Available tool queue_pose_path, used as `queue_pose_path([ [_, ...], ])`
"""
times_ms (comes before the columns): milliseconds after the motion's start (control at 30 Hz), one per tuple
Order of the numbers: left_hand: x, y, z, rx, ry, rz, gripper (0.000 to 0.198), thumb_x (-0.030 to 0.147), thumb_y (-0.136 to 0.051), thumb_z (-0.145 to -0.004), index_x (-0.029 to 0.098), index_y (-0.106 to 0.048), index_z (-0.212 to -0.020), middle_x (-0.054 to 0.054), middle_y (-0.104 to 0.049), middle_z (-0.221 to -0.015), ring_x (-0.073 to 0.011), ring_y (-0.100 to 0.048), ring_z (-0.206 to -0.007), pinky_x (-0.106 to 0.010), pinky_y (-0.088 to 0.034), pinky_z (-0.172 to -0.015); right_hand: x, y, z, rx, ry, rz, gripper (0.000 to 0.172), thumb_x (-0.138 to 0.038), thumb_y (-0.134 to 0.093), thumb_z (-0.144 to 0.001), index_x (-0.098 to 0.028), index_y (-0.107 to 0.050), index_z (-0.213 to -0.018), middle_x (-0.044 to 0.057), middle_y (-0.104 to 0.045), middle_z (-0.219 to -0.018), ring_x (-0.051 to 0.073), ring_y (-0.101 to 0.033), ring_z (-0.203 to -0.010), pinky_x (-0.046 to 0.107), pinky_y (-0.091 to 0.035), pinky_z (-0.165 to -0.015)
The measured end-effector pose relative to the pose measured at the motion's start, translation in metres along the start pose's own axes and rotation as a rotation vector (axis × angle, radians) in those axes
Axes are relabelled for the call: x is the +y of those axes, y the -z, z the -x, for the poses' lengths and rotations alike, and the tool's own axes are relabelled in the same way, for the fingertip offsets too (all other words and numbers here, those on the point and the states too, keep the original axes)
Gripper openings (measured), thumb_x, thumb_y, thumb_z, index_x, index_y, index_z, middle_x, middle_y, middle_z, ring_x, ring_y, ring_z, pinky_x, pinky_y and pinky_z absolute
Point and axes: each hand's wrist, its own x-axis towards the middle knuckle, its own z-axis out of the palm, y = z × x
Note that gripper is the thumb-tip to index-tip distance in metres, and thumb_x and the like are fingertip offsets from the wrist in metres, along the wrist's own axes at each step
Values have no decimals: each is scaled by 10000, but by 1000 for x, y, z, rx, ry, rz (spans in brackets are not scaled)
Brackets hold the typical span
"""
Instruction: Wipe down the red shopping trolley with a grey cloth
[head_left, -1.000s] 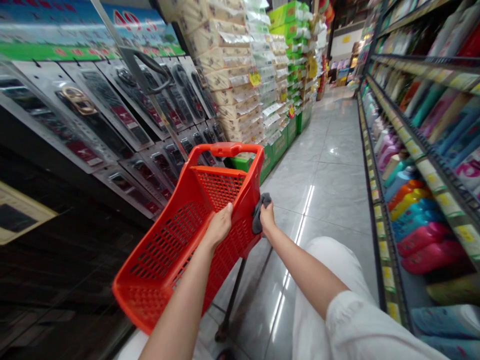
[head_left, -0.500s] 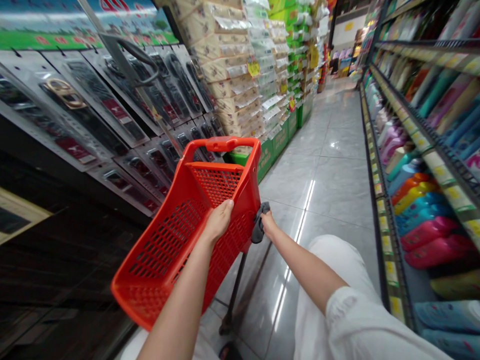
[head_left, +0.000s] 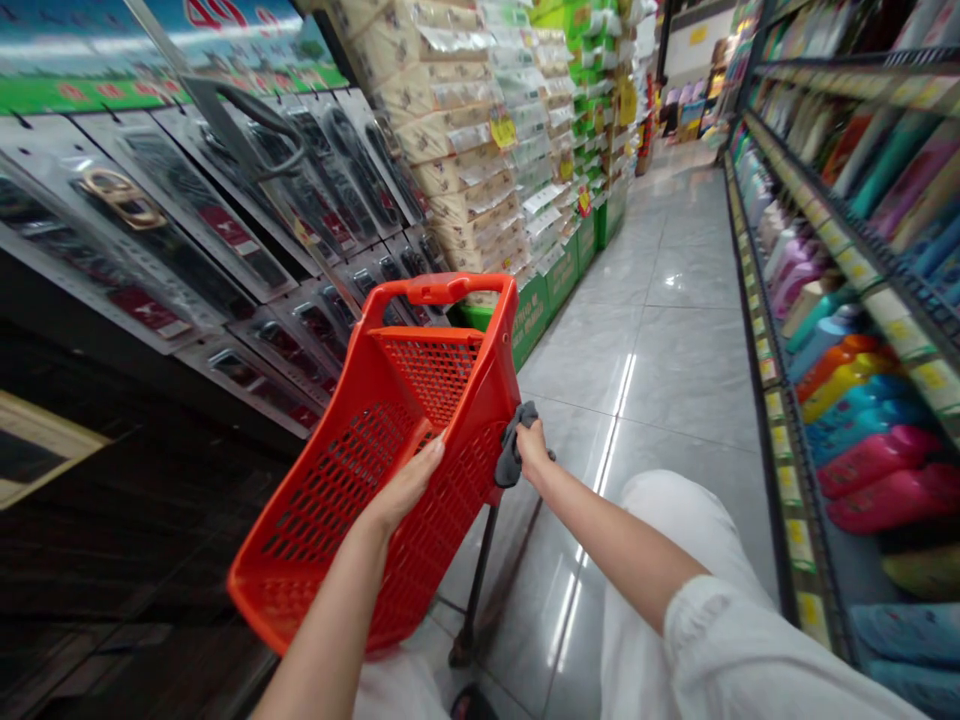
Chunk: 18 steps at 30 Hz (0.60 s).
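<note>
A red plastic shopping cart (head_left: 360,330) stands tilted in view in front of me, its basket showing bare mesh walls. My left hand (head_left: 409,487) grips the top rim of its near side wall, with the fingers hidden inside the basket. Against the outside of that wall, my right hand (head_left: 531,447) is closed on a dark grey cloth (head_left: 510,462). The cloth is bunched and touches the cart's side close to the handle end. One dark cart leg (head_left: 475,590) reaches down to the floor.
Packaged belts (head_left: 217,210) hang on a rack at left, with a metal hook bar (head_left: 247,130) before them. Stacked tissue packs (head_left: 457,130) rise behind the cart. Shelves of colourful bottles (head_left: 862,430) line the right. A grey tiled aisle (head_left: 652,350) runs between.
My left hand has slid along the rim toward me and to the left. My right hand and the cloth have shifted slightly on the cart's side wall.
</note>
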Motion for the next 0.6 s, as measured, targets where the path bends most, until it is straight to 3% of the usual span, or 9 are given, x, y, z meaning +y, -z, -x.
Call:
queue_pose_path([
  [100,-5,1,6,-50,10,40,844,690,-579,-777,190,-465,-1447,-81,-422,-1520,-282,-355,-1425,-418,-280,-1189,-22,-10,4,-41,28,58,375,-249,-527,-780,-201,-561,-1151,52,-679,-1087,184,-614,-1053,394,-475,-984],
  [233,2,-6,9,-73,-13,67,789,647,-616,-779,206,-500,-1424,-85,-468,-1487,-296,-384,-1408,-461,-288,-1182,-55,-11,11,-92,191,130,550,-238,-503,-825,-218,-448,-1372,94,-476,-1450,191,-410,-1367,459,-274,-1176],
  [333,8,-18,11,-106,-34,78,717,610,-615,-805,214,-532,-1398,-77,-482,-1478,-287,-393,-1403,-463,-280,-1186,-79,-7,6,-6,314,154,560,-208,-446,-851,-217,-418,-1410,96,-415,-1497,194,-333,-1424,479,-223,-1201],
  [433,15,-35,3,-141,-89,115,694,608,-580,-834,211,-528,-1401,-75,-476,-1485,-277,-400,-1400,-461,-300,-1178,-102,-3,-4,69,412,144,531,-187,-424,-857,-214,-453,-1387,95,-438,-1479,199,-349,-1414,480,-232,-1199],
  [600,24,-63,-29,-114,-209,87,816,744,-460,-815,153,-561,-1368,-102,-475,-1483,-274,-354,-1426,-446,-237,-1209,-118,10,8,14,408,180,485,-204,-460,-860,-222,-479,-1344,101,-518,-1390,207,-450,-1326,464,-321,-1152],
])
